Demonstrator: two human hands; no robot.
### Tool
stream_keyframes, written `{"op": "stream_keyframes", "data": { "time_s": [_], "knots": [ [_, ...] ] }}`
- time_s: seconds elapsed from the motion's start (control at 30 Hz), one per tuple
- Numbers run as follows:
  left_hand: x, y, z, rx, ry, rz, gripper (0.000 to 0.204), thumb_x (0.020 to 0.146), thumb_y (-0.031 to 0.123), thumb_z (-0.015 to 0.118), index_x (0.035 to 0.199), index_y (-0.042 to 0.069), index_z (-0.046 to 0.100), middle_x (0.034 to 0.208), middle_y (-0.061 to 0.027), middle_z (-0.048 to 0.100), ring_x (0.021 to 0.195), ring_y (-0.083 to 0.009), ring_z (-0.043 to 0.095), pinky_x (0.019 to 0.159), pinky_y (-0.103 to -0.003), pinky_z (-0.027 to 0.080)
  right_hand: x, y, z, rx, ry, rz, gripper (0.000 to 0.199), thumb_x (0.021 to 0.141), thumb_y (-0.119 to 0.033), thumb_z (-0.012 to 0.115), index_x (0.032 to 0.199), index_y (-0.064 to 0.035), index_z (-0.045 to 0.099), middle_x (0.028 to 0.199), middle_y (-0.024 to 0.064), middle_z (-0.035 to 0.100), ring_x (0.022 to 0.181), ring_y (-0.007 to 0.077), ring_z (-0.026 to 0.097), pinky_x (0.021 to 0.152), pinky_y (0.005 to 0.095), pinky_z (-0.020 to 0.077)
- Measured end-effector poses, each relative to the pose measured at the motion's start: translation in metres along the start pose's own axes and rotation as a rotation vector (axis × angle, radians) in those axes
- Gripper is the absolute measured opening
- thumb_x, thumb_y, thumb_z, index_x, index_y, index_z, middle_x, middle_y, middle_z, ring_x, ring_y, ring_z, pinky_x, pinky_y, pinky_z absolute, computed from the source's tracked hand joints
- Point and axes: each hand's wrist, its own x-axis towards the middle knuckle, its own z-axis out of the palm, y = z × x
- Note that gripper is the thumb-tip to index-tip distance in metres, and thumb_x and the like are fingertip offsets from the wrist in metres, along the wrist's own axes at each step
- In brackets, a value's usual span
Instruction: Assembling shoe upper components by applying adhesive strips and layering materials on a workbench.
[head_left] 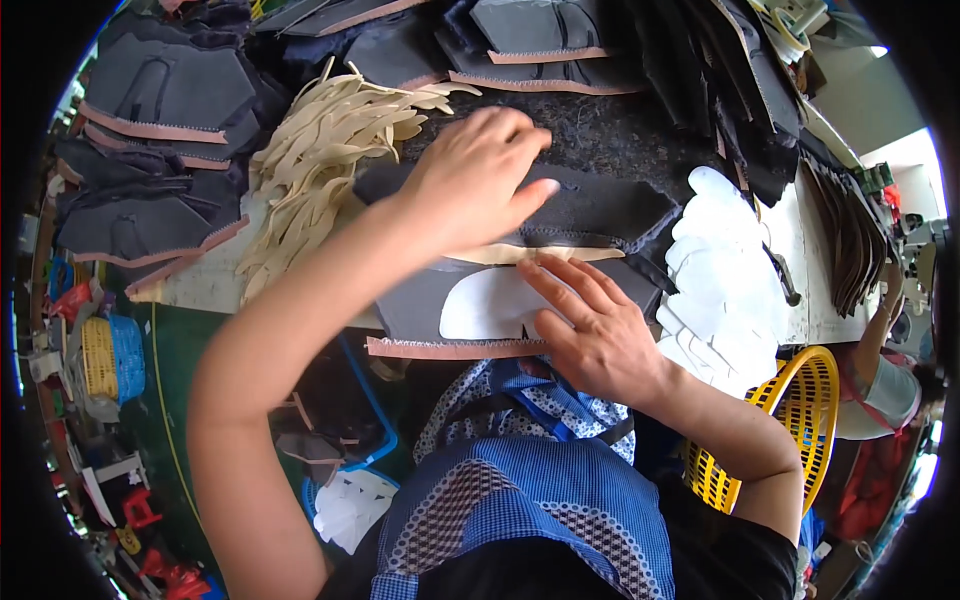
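In front of me lies a dark grey fabric piece with a pink zigzag-stitched strip along its near edge. On top of it rests a white half-oval piece. A narrow cream strip runs along that piece's far side. My right hand is open, laid over the white piece with its fingertips at the cream strip. Above the dark fabric's far part, my left hand has its fingers bent and its thumb apart, with nothing seen in it.
Left of the work, a heap of cream strips lies beside stacked dark pieces. White cut pieces pile up at the right. A yellow basket stands below the table's right edge. Another person is at far right.
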Motion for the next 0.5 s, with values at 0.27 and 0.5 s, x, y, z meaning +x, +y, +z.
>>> {"op": "stream_keyframes", "data": {
  "time_s": [0.27, 0.5],
  "knots": [
    [0.029, 0.056, -0.025, -0.102, -0.493, 0.082, 0.031, 0.084, 0.028, 0.078, 0.088, 0.0, 0.067, 0.085, -0.0194, 0.069, 0.082, -0.044, 0.068, 0.074, -0.051, 0.053, -0.006, 0.014, 0.007, 0.225, -0.069, 0.105, 0.059, 0.078, -0.036, 0.079, 0.117, 0.0015, 0.055, 0.148, 0.0283, 0.051, 0.144, 0.0456, 0.044, 0.124, 0.0555, 0.034],
    [0.018, 0.059, -0.022, -0.125, -0.509, -0.265, 0.028, 0.089, 0.021, 0.073, 0.098, -0.004, 0.065, 0.093, -0.0211, 0.065, 0.089, -0.043, 0.067, 0.077, -0.051, 0.053, -0.051, 0.031, -0.015, 0.159, 0.096, 0.232, 0.073, 0.087, -0.054, 0.073, 0.13, 0.0025, 0.057, 0.156, 0.0257, 0.046, 0.139, 0.0429, 0.05, 0.113, 0.0514, 0.0431]
  ]
}}
